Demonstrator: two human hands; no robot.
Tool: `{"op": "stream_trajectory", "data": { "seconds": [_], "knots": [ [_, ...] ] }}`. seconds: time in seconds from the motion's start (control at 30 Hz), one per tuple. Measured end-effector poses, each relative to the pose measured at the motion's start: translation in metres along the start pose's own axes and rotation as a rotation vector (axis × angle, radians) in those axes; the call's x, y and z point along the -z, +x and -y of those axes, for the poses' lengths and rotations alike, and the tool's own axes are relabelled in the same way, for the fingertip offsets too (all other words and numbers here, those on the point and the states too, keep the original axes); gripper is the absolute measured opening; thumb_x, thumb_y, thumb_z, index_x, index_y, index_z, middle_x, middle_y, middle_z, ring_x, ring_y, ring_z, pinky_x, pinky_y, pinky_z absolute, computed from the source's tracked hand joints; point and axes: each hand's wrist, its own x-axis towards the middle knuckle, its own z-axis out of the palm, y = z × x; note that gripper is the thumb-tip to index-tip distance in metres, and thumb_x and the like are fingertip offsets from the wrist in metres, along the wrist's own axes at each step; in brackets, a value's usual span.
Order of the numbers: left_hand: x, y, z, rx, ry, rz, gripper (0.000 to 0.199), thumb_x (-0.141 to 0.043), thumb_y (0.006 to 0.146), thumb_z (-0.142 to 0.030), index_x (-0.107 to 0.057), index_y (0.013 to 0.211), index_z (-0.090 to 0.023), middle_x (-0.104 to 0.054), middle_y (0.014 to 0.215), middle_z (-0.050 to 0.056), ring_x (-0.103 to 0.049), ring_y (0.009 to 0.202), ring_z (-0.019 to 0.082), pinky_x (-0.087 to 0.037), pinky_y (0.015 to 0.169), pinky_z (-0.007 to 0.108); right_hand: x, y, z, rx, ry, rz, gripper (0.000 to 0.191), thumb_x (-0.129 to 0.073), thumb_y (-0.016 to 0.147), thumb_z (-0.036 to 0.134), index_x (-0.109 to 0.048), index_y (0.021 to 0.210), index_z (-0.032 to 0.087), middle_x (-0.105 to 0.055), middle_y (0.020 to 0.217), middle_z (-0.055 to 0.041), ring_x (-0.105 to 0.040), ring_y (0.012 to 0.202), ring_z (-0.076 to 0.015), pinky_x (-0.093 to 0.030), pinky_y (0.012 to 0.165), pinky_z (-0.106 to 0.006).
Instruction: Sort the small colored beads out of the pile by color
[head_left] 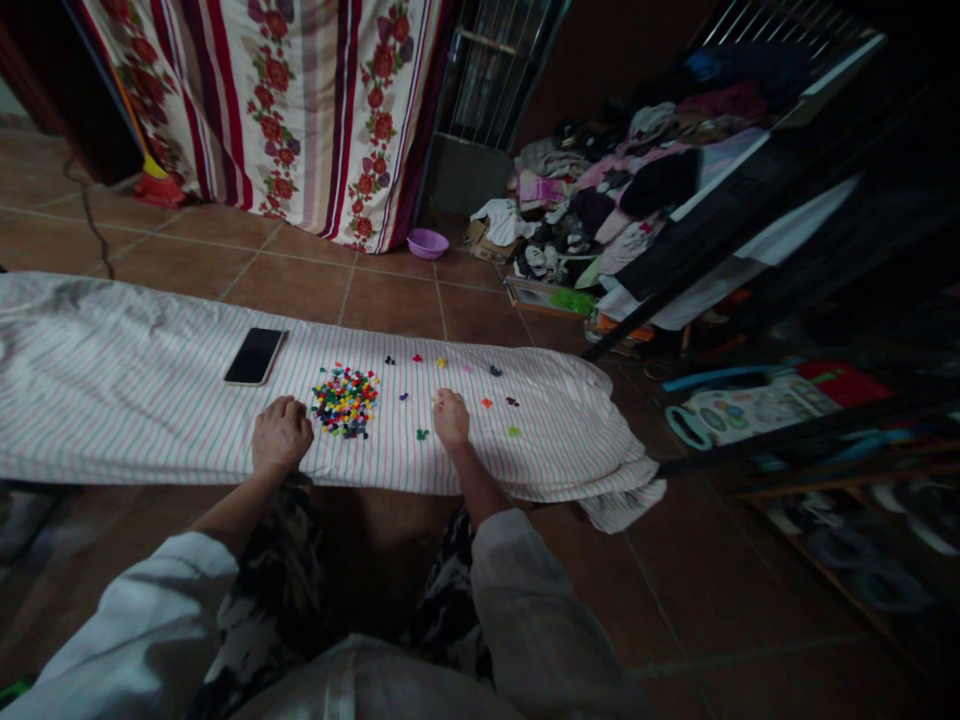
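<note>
A mixed heap of small coloured pieces lies on the striped cloth, between my two hands. My left hand rests just left of the heap with its fingers curled in; whether anything is inside is hidden. To the right of the heap, my right hand is closed in a pinch low over the cloth, and whatever its fingertips hold is too small to name. Around it sit little single-colour groups: red pieces, yellow pieces, purple pieces, green pieces, orange pieces, brown pieces and lime pieces.
A phone lies on the striped cloth left of the heap. Beyond the low covered surface are a floral curtain, a purple basin and a pile of clothes. Dark shelving stands at the right.
</note>
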Motion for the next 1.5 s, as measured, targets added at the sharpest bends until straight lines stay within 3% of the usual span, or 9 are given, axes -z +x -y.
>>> {"op": "stream_trajectory", "data": {
  "seconds": [0.43, 0.77, 1.33, 1.5],
  "knots": [
    [0.000, 0.000, -0.001, -0.003, 0.041, -0.003, 0.021, -0.045, 0.083, -0.022, -0.060, 0.096, -0.016, -0.062, 0.117, 0.015, -0.056, 0.108, 0.029, -0.042, 0.085, 0.041, -0.004, 0.008, -0.005, -0.056, -0.035, 0.092, 0.033, -0.050, 0.090, 0.015, -0.058, 0.123, 0.015, -0.060, 0.113, -0.0106, -0.057, 0.103, -0.0167, -0.043, 0.088, -0.023],
    [-0.002, 0.000, 0.001, -0.015, 0.066, -0.007, 0.019, -0.047, 0.083, -0.021, -0.060, 0.096, -0.016, -0.063, 0.115, 0.014, -0.058, 0.106, 0.028, -0.043, 0.084, 0.040, -0.008, 0.016, -0.005, 0.026, -0.068, 0.131, 0.028, -0.049, 0.091, 0.016, -0.066, 0.113, 0.019, -0.061, 0.104, -0.0068, -0.056, 0.098, -0.0154, -0.041, 0.085, -0.022],
    [-0.006, 0.000, 0.003, -0.011, 0.040, -0.035, 0.018, -0.048, 0.083, -0.021, -0.059, 0.096, -0.017, -0.061, 0.116, 0.013, -0.055, 0.108, 0.029, -0.041, 0.086, 0.042, 0.001, 0.011, -0.008, 0.075, -0.035, 0.039, 0.030, -0.050, 0.090, 0.021, -0.066, 0.116, 0.017, -0.062, 0.111, -0.0114, -0.058, 0.102, -0.0191, -0.043, 0.091, -0.027],
    [-0.006, -0.001, 0.003, -0.003, 0.031, -0.030, 0.019, -0.047, 0.083, -0.022, -0.059, 0.097, -0.018, -0.061, 0.118, 0.013, -0.055, 0.106, 0.029, -0.041, 0.086, 0.042, 0.000, 0.006, 0.004, 0.174, 0.023, -0.007, 0.029, -0.047, 0.091, 0.018, -0.067, 0.112, 0.019, -0.061, 0.109, -0.0086, -0.059, 0.099, -0.0176, -0.043, 0.090, -0.027]
  ]
}}
